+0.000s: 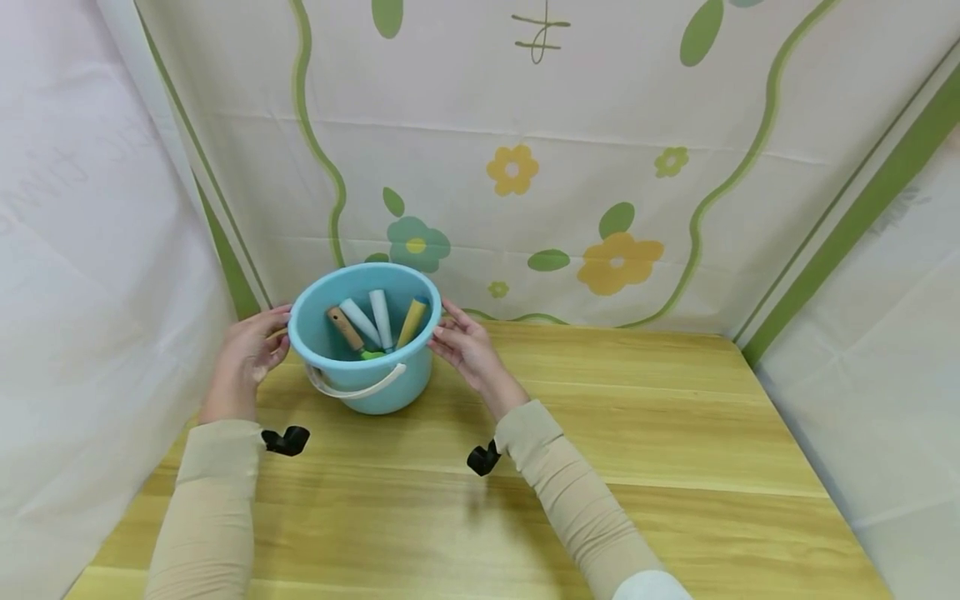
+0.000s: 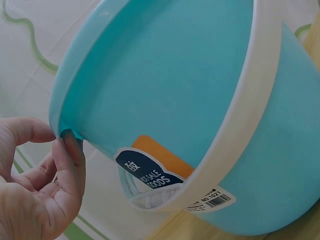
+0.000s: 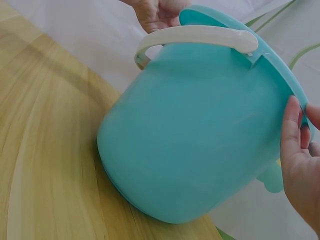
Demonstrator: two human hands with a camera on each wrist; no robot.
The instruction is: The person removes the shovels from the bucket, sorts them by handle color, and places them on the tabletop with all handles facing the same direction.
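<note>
Bucket (image 1: 365, 342) first: we have the small turquoise plastic pail standing at the left-centre of the head view, on the pale wooden surface (image 1: 637, 433), close to the flowered backdrop cloth (image 1: 570, 167). Its white bail handle (image 1: 352, 387) hangs down over the near wall, so it is out of the way of both hands.

Our left hand (image 1: 243, 358) sits at the pail's left rim. In the left wrist view its fingertips (image 2: 70, 150) touch under the rim lip with the fingers fairly straight, a light, spread grip and no wrap around the wall. Our right hand (image 1: 468, 346) mirrors it on the right rim; in the right wrist view its fingers (image 3: 292, 130) lie flat along the rim edge, pressing and not pinching. With 1 hand on each side the pail is steadied between 2 opposed contacts, which we judge is why neither hand needs the handle.

Inside lean 4 short tool handles (image 1: 375, 321): 1 wooden, 2 pale blue-white, 1 yellow, with a bit of green at the bottom. They rest against the far wall, so their working ends are hidden.

A sale sticker (image 2: 150, 172) and a barcode label (image 2: 212, 200) sit on the pail's outer wall.
</note>
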